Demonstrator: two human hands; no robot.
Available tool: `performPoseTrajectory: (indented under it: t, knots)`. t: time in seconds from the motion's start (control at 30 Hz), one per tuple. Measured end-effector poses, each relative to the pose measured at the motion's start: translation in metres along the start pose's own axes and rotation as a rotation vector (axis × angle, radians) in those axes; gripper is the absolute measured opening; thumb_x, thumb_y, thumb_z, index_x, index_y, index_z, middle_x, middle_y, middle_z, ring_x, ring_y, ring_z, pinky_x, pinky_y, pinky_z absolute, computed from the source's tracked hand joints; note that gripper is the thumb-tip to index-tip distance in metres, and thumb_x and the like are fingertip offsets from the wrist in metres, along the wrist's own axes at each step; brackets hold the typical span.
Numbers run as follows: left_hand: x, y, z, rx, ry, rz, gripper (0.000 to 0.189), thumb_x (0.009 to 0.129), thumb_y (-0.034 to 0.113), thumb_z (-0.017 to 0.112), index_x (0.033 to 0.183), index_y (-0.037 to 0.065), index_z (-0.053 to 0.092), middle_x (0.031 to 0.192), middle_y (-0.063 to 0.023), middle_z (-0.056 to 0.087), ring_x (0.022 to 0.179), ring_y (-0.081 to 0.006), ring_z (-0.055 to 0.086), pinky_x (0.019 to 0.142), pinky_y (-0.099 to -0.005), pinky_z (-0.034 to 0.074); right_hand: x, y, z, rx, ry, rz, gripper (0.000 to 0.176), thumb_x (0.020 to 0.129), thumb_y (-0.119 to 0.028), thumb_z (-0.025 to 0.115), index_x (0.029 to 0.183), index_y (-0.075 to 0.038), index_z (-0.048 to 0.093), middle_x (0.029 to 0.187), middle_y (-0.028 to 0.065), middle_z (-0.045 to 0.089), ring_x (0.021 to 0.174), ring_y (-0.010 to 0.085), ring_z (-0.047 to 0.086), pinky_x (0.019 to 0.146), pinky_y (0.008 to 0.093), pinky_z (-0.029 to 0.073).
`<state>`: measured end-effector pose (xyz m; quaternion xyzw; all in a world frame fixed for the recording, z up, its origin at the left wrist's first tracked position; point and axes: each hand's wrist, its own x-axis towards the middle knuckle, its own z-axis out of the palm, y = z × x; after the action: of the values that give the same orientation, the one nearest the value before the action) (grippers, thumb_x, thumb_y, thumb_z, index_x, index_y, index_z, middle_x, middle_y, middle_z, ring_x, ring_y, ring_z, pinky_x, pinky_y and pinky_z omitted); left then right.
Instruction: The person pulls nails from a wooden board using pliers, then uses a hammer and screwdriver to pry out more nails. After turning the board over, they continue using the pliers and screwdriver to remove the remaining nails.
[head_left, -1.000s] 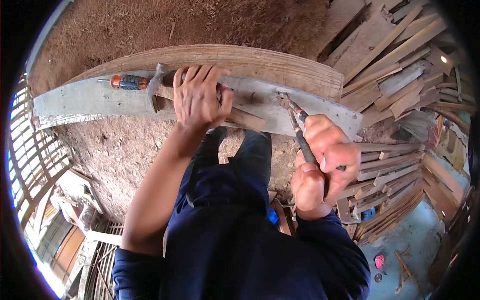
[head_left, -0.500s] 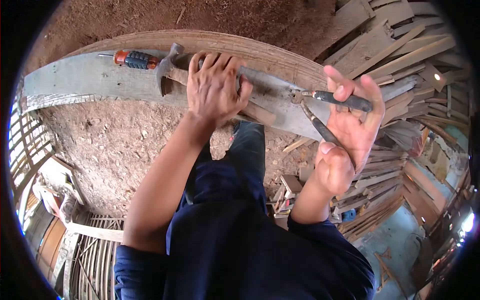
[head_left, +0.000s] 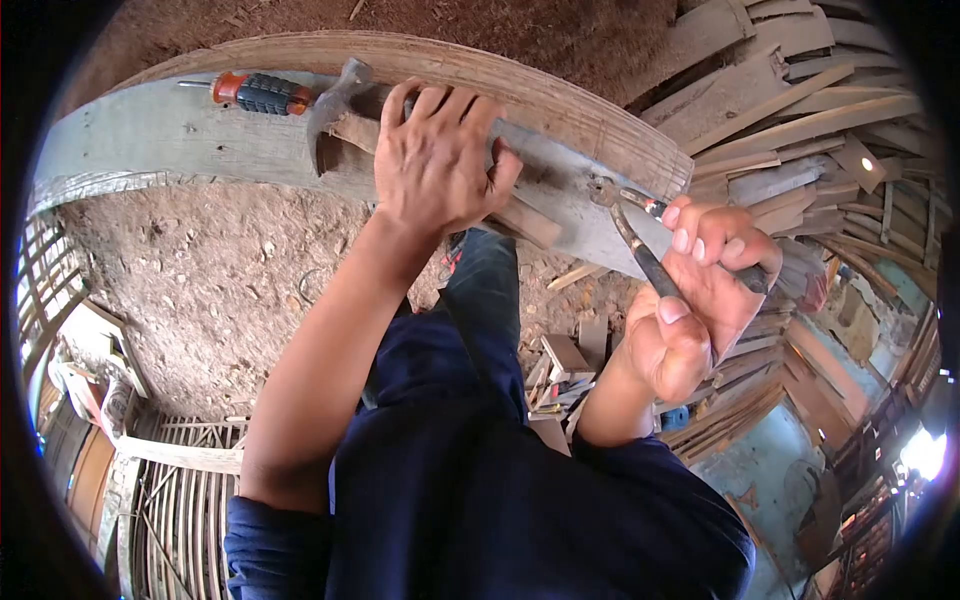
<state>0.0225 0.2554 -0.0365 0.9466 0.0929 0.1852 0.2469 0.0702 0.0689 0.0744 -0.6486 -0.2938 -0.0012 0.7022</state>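
Observation:
My left hand [head_left: 432, 155] is closed over the grey wooden board [head_left: 200, 145], its fingers curled toward the far edge and its fingertips hidden. Beneath the palm, a claw hammer [head_left: 335, 105] lies slantwise across the board; its wooden handle emerges past my thumb. In my right hand [head_left: 705, 275] is a pair of pincers [head_left: 632, 235], with the dark-sleeved handles gripped between fingers and palm. The pincer jaws touch the board near its right end; whatever is between them is too small to make out. To the left of the hammer rests a screwdriver [head_left: 262, 93] with an orange and black handle.
Behind the board runs a long layered timber piece [head_left: 560, 95]. Stacked planks [head_left: 770, 110] crowd the right side. Wood chips cover the ground [head_left: 200, 280] below. A slatted rack [head_left: 185, 500] stands at lower left, and small wood offcuts [head_left: 568, 357] lie near my legs.
My right fingers have closed around the pincer handles, which were spread wide apart before. The handles have drawn nearer each other. My left hand keeps its place on the board as the view shifts slightly.

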Motion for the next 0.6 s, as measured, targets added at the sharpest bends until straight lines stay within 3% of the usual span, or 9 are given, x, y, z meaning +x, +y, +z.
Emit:
performPoseTrajectory:
  t: [0.13, 0.2, 0.37, 0.43, 0.47, 0.53, 0.57, 0.6]
  knots:
    - [0.0, 0.0, 0.0, 0.015, 0.008, 0.001, 0.026, 0.077, 0.026, 0.061, 0.097, 0.012, 0.07, 0.096, -0.0061, 0.069, 0.095, -0.026, 0.064, 0.103, -0.0443, 0.04, 0.004, -0.003, 0.019, -0.172, 0.115, -0.032, 0.05, 0.06, -0.015, 0.052, 0.106, 0.004, 0.051, 0.105, 0.0208, 0.046, 0.101, 0.0351, 0.05, 0.099, 0.0592, 0.042]
    - [-0.002, -0.003, 0.006, -0.002, 0.041, 0.013, 0.028, 0.076, 0.029, 0.062, 0.095, 0.011, 0.071, 0.094, -0.0062, 0.069, 0.094, -0.0253, 0.064, 0.103, -0.0453, 0.04, 0.006, 0.001, 0.028, -0.187, 0.399, -0.062, 0.064, 0.056, -0.016, 0.048, 0.115, 0.009, 0.043, 0.105, 0.0186, 0.045, 0.106, 0.0357, 0.05, 0.107, 0.0492, 0.037]
    - [-0.002, 0.0, 0.002, 0.02, 0.005, -0.014, 0.027, 0.077, 0.028, 0.061, 0.098, 0.013, 0.071, 0.097, -0.006, 0.07, 0.097, -0.0258, 0.065, 0.103, -0.045, 0.041, 0.02, 0.001, 0.025, -0.149, 0.338, 0.02, 0.083, 0.055, -0.016, 0.046, 0.131, 0.016, 0.036, 0.11, 0.0225, 0.044, 0.113, 0.039, 0.048, 0.111, 0.0496, 0.033]
    - [-0.001, 0.0, 0.002, 0.019, 0.0, -0.029, 0.029, 0.078, 0.029, 0.061, 0.099, 0.013, 0.07, 0.097, -0.0059, 0.07, 0.099, -0.0256, 0.065, 0.103, -0.0457, 0.042, 0.02, 0.003, 0.014, -0.111, 0.195, 0.008, 0.058, 0.064, -0.015, 0.047, 0.114, 0.013, 0.055, 0.121, 0.024, 0.045, 0.118, 0.0458, 0.049, 0.111, 0.0666, 0.039]
    - [-0.001, 0.0, 0.002, 0.014, -0.001, -0.032, 0.029, 0.078, 0.029, 0.061, 0.099, 0.013, 0.07, 0.097, -0.0059, 0.07, 0.099, -0.0256, 0.065, 0.103, -0.0457, 0.042, 0.018, 0.003, 0.01, -0.116, 0.191, 0.01, 0.058, 0.064, -0.015, 0.047, 0.114, 0.013, 0.055, 0.121, 0.024, 0.045, 0.118, 0.0458, 0.049, 0.111, 0.0666, 0.039]
    - [-0.001, -0.001, 0.001, 0.009, -0.025, -0.031, 0.029, 0.078, 0.029, 0.061, 0.099, 0.012, 0.07, 0.097, -0.0057, 0.07, 0.098, -0.0258, 0.065, 0.103, -0.0457, 0.042, 0.014, 0.002, 0.005, -0.065, 0.377, 0.039, 0.077, 0.063, -0.015, 0.048, 0.135, 0.011, 0.04, 0.119, 0.0216, 0.048, 0.121, 0.0438, 0.049, 0.114, 0.0652, 0.036]
    - [-0.002, -0.002, 0.002, 0.003, -0.028, -0.034, 0.029, 0.078, 0.029, 0.061, 0.099, 0.012, 0.07, 0.097, -0.0057, 0.07, 0.098, -0.0258, 0.065, 0.103, -0.0457, 0.042, 0.013, 0.001, 0.005, -0.072, 0.376, 0.042, 0.077, 0.063, -0.015, 0.048, 0.135, 0.011, 0.04, 0.119, 0.0216, 0.048, 0.121, 0.0438, 0.049, 0.114, 0.0652, 0.036]
    - [-0.002, -0.003, 0.003, -0.014, 0.012, -0.014, 0.029, 0.078, 0.029, 0.061, 0.099, 0.012, 0.07, 0.097, -0.0059, 0.07, 0.098, -0.0258, 0.066, 0.103, -0.0454, 0.042, 0.013, 0.001, 0.006, -0.063, 0.417, 0.034, 0.067, 0.063, -0.014, 0.048, 0.125, 0.012, 0.048, 0.119, 0.0214, 0.048, 0.12, 0.0428, 0.05, 0.113, 0.0649, 0.038]
